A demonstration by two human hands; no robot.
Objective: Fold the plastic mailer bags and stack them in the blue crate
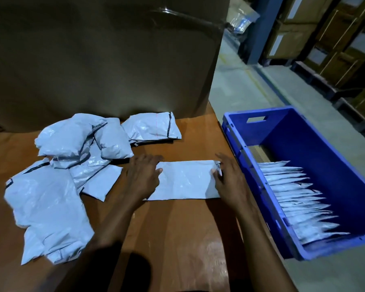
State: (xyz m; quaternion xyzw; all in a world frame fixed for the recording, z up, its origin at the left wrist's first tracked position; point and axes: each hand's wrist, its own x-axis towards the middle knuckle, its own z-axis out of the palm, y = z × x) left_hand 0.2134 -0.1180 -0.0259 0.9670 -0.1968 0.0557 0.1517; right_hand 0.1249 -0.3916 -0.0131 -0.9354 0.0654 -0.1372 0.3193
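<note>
mailer in work [185, 180]: white-grey plastic bag, flat on the bench [177, 239], long side running left-right, centre of the scene, between both hands
left hand [142, 178]: fingers apart and fairly straight, palm down on the mailer's left end, thumb tip on the plastic, pressing, not gripping
right hand [226, 178]: fingers stretched out, laid over the mailer's right end, thumb on top; small crumple in the plastic at the fingertips
loose pile [61, 165]: unfolded mailers, crumpled and overlapping, left half of the bench, dark seal strips showing; nearest edge of the pile just beside the left hand
folded bundle [152, 128]: far side of the bench, touching the pile's right end, against the cardboard box
blue crate [325, 148]: at the bench's right edge, just beside the right hand; what carries it can't be told
stack in crate [299, 199]: folded mailers in a row on edge, overlapping, filling the near-left part
cardboard box [103, 60]: large, far end of the bench
racking [335, 39]: far right, cartons on shelves
</note>
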